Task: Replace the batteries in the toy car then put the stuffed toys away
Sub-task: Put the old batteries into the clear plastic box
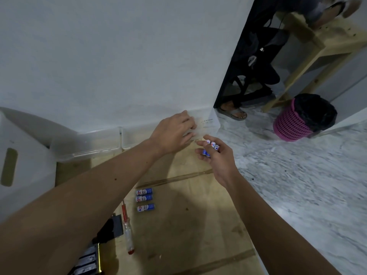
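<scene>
We can read red "ABC" on the three loose batteries (145, 199) lying on the bench (198, 225) (the smaller print beneath is too blurred), and red "BC" and "A" on the batteries (212, 146) in the right hand (218, 161).

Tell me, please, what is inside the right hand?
The right hand holds a bundle of blue-and-white batteries; three red-lettered ends show above the fingers. The grip covers their lower parts, so the exact count stays unclear.

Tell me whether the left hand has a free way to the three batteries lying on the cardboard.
Probably yes: the left hand grips a clear container and must let go first, but nothing covers the three batteries.
</scene>
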Action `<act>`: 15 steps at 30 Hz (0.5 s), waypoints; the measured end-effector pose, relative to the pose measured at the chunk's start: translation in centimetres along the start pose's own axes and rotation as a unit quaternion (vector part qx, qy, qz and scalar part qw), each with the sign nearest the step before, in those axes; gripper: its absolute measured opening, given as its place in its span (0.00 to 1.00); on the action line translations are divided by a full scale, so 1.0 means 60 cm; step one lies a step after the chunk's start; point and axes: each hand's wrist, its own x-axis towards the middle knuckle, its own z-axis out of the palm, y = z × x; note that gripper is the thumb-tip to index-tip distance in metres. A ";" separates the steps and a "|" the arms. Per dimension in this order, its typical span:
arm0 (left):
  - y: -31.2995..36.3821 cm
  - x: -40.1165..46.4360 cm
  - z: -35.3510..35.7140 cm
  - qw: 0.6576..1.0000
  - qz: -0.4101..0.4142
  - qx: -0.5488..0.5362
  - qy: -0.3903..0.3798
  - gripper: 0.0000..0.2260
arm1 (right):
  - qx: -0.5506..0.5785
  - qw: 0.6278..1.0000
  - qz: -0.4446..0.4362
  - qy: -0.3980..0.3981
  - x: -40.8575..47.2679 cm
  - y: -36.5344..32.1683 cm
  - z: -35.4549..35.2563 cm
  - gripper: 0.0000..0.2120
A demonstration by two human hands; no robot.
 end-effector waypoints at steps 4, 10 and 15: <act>-0.001 -0.002 0.003 1.000 -0.015 -0.013 -0.007 0.10 | -0.020 0.999 0.001 0.031 0.011 -0.003 0.011 0.13; -0.004 -0.002 0.004 0.999 -0.024 -0.012 -0.025 0.11 | -0.008 0.999 0.024 0.038 0.024 -0.011 0.019 0.07; -0.013 -0.007 0.005 0.999 -0.015 -0.010 -0.029 0.14 | 0.007 1.000 0.019 0.007 0.012 -0.016 0.006 0.11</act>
